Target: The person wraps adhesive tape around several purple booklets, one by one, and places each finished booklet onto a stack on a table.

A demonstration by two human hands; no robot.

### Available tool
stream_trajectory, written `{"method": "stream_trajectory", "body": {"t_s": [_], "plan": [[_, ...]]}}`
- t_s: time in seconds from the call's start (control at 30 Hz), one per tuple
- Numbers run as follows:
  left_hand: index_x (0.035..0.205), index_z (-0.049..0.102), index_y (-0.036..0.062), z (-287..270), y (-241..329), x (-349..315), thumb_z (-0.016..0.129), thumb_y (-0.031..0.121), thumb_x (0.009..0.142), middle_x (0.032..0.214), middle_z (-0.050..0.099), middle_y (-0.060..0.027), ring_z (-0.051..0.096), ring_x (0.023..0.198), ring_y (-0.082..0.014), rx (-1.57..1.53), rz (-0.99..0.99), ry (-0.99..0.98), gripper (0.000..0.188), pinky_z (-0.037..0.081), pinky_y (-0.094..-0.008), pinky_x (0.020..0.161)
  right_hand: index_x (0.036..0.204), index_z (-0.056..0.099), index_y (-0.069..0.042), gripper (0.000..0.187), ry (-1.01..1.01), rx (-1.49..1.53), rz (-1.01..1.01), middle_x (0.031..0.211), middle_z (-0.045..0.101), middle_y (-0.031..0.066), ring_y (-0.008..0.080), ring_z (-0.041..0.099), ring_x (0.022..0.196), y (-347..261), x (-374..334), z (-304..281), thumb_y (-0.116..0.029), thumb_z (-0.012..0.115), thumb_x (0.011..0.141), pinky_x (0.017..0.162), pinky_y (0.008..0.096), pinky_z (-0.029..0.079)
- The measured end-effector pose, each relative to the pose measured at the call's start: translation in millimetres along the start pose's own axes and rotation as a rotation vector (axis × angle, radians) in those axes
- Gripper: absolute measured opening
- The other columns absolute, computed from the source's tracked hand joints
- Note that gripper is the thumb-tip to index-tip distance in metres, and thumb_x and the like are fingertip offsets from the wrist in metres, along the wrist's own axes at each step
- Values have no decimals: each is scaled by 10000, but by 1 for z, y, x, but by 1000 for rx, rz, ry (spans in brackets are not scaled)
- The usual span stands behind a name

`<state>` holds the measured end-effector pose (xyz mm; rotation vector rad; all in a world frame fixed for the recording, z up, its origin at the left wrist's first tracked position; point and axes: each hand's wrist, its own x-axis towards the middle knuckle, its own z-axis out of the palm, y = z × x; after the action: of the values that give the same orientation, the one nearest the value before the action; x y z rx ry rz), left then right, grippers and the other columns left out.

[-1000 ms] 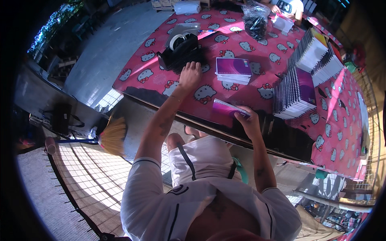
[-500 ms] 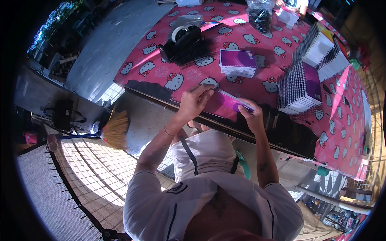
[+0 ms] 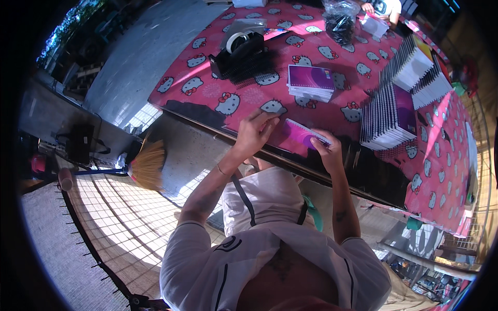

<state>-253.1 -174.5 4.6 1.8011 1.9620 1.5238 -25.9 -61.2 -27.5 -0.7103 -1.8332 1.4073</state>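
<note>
A purple-covered booklet [image 3: 296,136] with a row of punched holes along its far edge lies at the table's near edge. My right hand [image 3: 329,150] grips its right end, thumb on top of the cover. Close by its left end, my left hand [image 3: 255,133] is closed, thumb and fingertips together. What they pinch, if anything, is too small to make out. Beyond the booklet sits a short stack of similar purple booklets [image 3: 311,80]. To the right stand bound notebooks [image 3: 386,119] with black coil spines, packed in rows.
A black tape dispenser [image 3: 236,49] stands at the far left beside a pile of black coils [image 3: 254,70]. A clear bag [image 3: 340,23] of black pieces is at the back. Another person's hand [image 3: 368,8] works at the far edge. A broom [image 3: 148,166] lies left of the table.
My left hand has shifted slightly right and nearer, its fingers still together by the booklet's left end. My right hand keeps its hold. The whole view has moved a little.
</note>
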Motion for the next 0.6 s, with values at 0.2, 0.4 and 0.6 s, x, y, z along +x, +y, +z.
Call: {"method": "stream_trajectory", "body": {"t_s": [0.2, 0.4, 0.6], "plan": [[1152, 644, 80, -17, 8, 3, 707, 225, 870, 975, 634, -107, 667, 861, -305, 66, 113, -165, 323, 541, -394, 726, 1131, 675, 21, 261, -60, -6, 24, 974, 693, 52, 92, 607, 876, 0, -2, -1, -114, 675, 908, 810, 249, 483], [1033, 632, 102, -9, 12, 11, 671, 301, 890, 959, 599, -75, 650, 815, -312, 74, 232, -353, 248, 510, -431, 613, 1138, 650, 65, 302, -78, -22, 0, 1005, 673, 77, 131, 607, 924, -2, -14, -12, -120, 676, 900, 847, 279, 485], [1210, 552, 96, 5, 17, 17, 633, 404, 894, 1244, 548, -93, 526, 1192, -296, 318, 266, -385, 449, 403, -529, 952, 1154, 637, 76, 304, -31, 9, 32, 1046, 668, 99, 161, 612, 948, 4, -12, -16, -76, 657, 892, 864, 308, 495]]}}
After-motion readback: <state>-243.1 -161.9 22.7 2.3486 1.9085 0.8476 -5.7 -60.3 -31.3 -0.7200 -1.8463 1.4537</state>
